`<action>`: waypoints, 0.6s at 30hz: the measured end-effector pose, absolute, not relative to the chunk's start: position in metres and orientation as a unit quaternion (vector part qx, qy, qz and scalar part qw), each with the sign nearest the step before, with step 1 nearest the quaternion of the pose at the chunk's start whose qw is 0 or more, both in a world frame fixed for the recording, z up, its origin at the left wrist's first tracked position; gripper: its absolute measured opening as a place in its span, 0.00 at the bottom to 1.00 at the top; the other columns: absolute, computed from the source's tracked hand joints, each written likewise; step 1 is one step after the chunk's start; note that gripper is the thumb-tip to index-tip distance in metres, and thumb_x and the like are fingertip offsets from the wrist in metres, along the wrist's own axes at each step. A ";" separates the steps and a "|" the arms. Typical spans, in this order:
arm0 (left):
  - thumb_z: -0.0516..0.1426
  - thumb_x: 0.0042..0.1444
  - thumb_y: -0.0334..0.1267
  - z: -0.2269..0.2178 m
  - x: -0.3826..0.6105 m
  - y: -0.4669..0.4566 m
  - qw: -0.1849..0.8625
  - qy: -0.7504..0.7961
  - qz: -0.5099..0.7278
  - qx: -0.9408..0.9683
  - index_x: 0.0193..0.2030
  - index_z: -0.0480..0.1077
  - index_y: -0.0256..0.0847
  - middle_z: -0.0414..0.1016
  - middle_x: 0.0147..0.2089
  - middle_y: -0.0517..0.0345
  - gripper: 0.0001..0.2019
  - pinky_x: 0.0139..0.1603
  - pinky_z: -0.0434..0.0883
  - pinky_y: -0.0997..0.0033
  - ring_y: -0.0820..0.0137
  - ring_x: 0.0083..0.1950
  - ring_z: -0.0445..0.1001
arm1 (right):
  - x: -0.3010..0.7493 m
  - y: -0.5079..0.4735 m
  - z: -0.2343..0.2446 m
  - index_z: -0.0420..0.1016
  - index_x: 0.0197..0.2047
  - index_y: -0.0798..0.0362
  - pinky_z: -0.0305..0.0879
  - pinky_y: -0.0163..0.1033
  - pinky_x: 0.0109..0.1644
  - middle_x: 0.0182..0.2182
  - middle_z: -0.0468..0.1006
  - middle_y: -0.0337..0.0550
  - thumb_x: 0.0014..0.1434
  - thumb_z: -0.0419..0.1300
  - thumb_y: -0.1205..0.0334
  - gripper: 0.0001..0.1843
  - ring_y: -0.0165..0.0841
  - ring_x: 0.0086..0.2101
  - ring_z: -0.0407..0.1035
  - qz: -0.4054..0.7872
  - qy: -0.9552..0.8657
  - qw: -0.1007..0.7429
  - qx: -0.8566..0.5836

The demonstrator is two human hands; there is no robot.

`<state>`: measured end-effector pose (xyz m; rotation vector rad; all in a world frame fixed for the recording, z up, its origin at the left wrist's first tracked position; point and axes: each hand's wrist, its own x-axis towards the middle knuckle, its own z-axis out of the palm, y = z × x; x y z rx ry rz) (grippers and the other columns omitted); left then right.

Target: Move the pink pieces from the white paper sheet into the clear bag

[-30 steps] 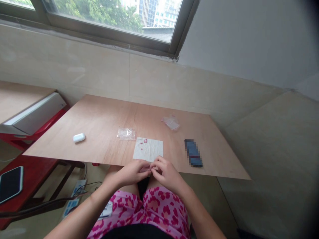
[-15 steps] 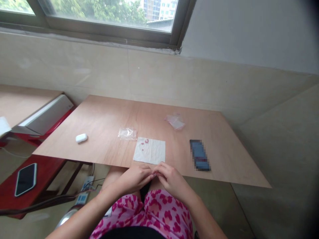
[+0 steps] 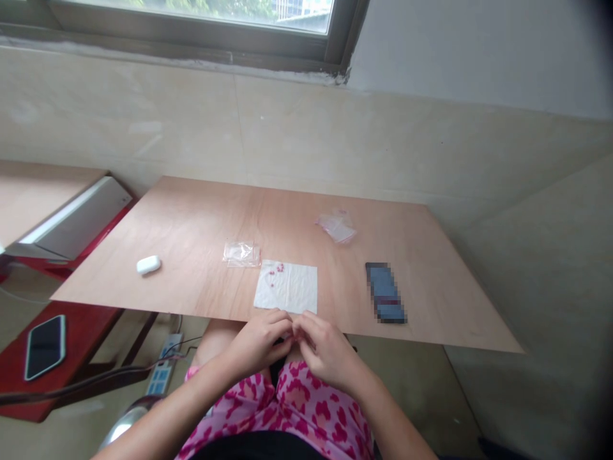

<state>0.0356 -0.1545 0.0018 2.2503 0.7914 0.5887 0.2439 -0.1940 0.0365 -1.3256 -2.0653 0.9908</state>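
Observation:
My left hand and my right hand meet fingertip to fingertip just off the table's near edge, above my lap. Both sets of fingers are curled in a pinch. Whatever sits between them is too small and covered to name. Just beyond my fingers, a white cloth or tissue lies flat on the table, and several small pink-red beads rest on its upper left part. Left of the cloth are clear plastic bags.
More clear bags lie farther back on the wooden table. A dark phone, pixelated, is at right, a white earbud case at left. Another phone rests on a red stool; a power strip is below the table.
The camera view has tilted down slightly. My hands remain together, with the fingers of both shifted a little and the right fingers more upright. Items on the table have stayed put.

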 end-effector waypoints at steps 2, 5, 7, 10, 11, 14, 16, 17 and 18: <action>0.57 0.65 0.29 0.002 0.037 -0.155 0.345 0.303 0.226 0.859 0.40 0.73 0.41 0.76 0.41 0.54 0.05 0.44 0.74 0.64 0.65 0.42 0.75 | 0.244 -0.194 0.037 0.65 0.38 0.49 0.60 0.36 0.39 0.36 0.72 0.39 0.58 0.54 0.79 0.13 0.34 0.35 0.67 0.369 -0.757 0.245 -0.480; 0.57 0.65 0.28 0.002 0.038 -0.156 0.353 0.301 0.230 0.855 0.40 0.73 0.41 0.77 0.41 0.54 0.04 0.44 0.74 0.64 0.65 0.42 0.76 | 0.243 -0.193 0.037 0.64 0.37 0.49 0.59 0.37 0.39 0.36 0.71 0.39 0.57 0.53 0.80 0.14 0.34 0.35 0.66 0.376 -0.755 0.246 -0.477; 0.57 0.66 0.29 0.002 0.039 -0.156 0.357 0.299 0.235 0.853 0.40 0.73 0.40 0.77 0.41 0.54 0.05 0.44 0.74 0.64 0.65 0.42 0.76 | 0.244 -0.193 0.037 0.64 0.37 0.49 0.59 0.37 0.39 0.35 0.70 0.39 0.56 0.53 0.80 0.15 0.34 0.35 0.66 0.381 -0.754 0.247 -0.475; 0.56 0.67 0.30 0.002 0.039 -0.155 0.347 0.290 0.236 0.860 0.41 0.73 0.41 0.78 0.41 0.53 0.05 0.45 0.75 0.64 0.65 0.42 0.76 | 0.245 -0.192 0.037 0.64 0.36 0.49 0.59 0.37 0.38 0.35 0.69 0.39 0.56 0.53 0.80 0.15 0.34 0.35 0.65 0.386 -0.753 0.248 -0.472; 0.55 0.67 0.31 0.002 0.039 -0.155 0.337 0.286 0.234 0.866 0.42 0.73 0.41 0.78 0.41 0.53 0.05 0.44 0.75 0.63 0.65 0.42 0.76 | 0.245 -0.192 0.037 0.64 0.36 0.49 0.59 0.37 0.38 0.34 0.69 0.39 0.56 0.53 0.80 0.15 0.34 0.35 0.65 0.388 -0.753 0.248 -0.470; 0.55 0.68 0.33 0.005 0.035 -0.151 0.301 0.281 0.223 0.883 0.42 0.73 0.42 0.76 0.39 0.54 0.05 0.42 0.73 0.63 0.64 0.41 0.74 | 0.246 -0.191 0.038 0.64 0.36 0.49 0.59 0.37 0.37 0.34 0.69 0.39 0.56 0.53 0.81 0.15 0.34 0.34 0.65 0.396 -0.750 0.255 -0.466; 0.56 0.69 0.36 0.008 0.032 -0.148 0.296 0.287 0.217 0.885 0.39 0.72 0.42 0.76 0.37 0.54 0.06 0.41 0.72 0.63 0.64 0.40 0.74 | 0.247 -0.190 0.039 0.63 0.35 0.49 0.58 0.37 0.36 0.34 0.68 0.39 0.57 0.53 0.80 0.14 0.33 0.33 0.64 0.398 -0.746 0.262 -0.465; 0.56 0.70 0.37 0.009 0.031 -0.146 0.299 0.291 0.215 0.883 0.38 0.72 0.42 0.76 0.37 0.54 0.08 0.40 0.72 0.63 0.64 0.39 0.74 | 0.247 -0.190 0.039 0.63 0.35 0.49 0.58 0.37 0.36 0.34 0.68 0.39 0.57 0.53 0.80 0.14 0.33 0.33 0.64 0.398 -0.745 0.264 -0.465; 0.57 0.70 0.38 0.010 0.030 -0.145 0.305 0.296 0.212 0.880 0.37 0.72 0.42 0.75 0.37 0.54 0.09 0.40 0.72 0.64 0.65 0.39 0.74 | 0.248 -0.190 0.038 0.63 0.35 0.49 0.58 0.37 0.36 0.34 0.68 0.39 0.57 0.53 0.80 0.14 0.33 0.33 0.64 0.398 -0.744 0.266 -0.466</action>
